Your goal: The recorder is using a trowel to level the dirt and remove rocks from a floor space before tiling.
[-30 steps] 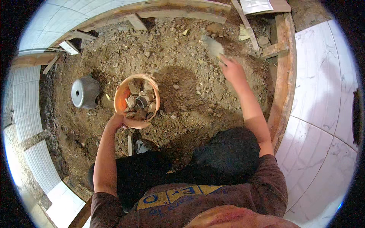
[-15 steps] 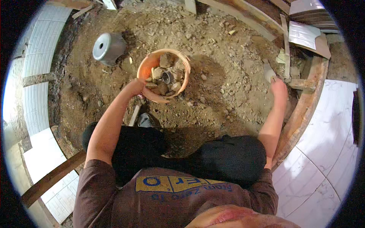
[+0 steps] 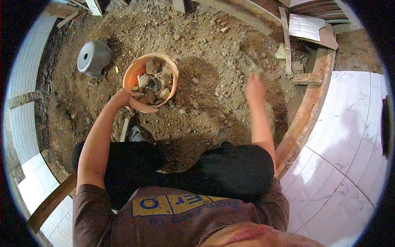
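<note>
My left hand (image 3: 120, 99) grips the near left rim of an orange bucket (image 3: 132, 75) that stands on the dirt. Inside the bucket lie stones and lumps of rubble (image 3: 161, 78), with a short dark ring-like piece (image 3: 154, 84) among them. My right hand (image 3: 255, 88) is closed around the handle of a trowel (image 3: 247, 62), its grey blade pointing away from me and smeared by motion. The blade is over loose soil and gravel to the right of the bucket. Whether it touches the ground I cannot tell.
A grey metal pot (image 3: 94, 59) lies beyond the bucket on the left. By my left knee are a wooden handle (image 3: 125, 129) and a dark plastic bag-like thing (image 3: 140, 134). A wooden beam (image 3: 306, 119) borders white tiles (image 3: 341, 156) on the right. Boards edge the far side.
My right hand has swept the trowel left, from near the right-hand boards to the middle of the gravel. The whole view has shifted; my left hand keeps its grip on the bucket.
</note>
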Tool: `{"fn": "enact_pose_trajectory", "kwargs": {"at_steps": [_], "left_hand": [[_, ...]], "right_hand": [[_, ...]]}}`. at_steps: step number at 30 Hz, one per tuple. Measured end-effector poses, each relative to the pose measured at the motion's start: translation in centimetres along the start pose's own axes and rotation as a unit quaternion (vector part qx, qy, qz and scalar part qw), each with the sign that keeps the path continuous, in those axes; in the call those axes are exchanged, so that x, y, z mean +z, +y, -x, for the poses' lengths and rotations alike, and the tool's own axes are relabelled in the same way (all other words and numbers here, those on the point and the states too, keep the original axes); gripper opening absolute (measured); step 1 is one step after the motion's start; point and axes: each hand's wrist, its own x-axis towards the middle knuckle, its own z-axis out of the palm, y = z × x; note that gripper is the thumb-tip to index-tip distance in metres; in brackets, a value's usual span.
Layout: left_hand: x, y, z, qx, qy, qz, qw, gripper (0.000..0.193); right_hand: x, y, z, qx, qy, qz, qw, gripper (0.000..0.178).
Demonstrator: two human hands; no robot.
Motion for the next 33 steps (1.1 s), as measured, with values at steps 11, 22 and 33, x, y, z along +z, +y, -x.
{"fn": "enact_pose_trajectory", "kwargs": {"at_steps": [11, 22, 33], "left_hand": [[0.0, 0.5, -0.6, -0.041, -0.145, -0.238, 0.959, 0.018], [4.9, -2.2, 4.3, -0.152, 0.062, 0.306, 0.938, 0.054], [1.9, -0.9, 1.1, -0.08, -0.045, 0.005, 0.996, 0.034]], "right_hand": [[-6.7, 5.5, -6.5, -0.054, 0.124, 0.014, 0.991, 0.047], [-0.4, -4.9, -5.4, -0.213, -0.026, -0.053, 0.975, 0.034], [0.4, 2.2, -9.3, -0.091, 0.118, 0.073, 0.986, 0.042]]}}
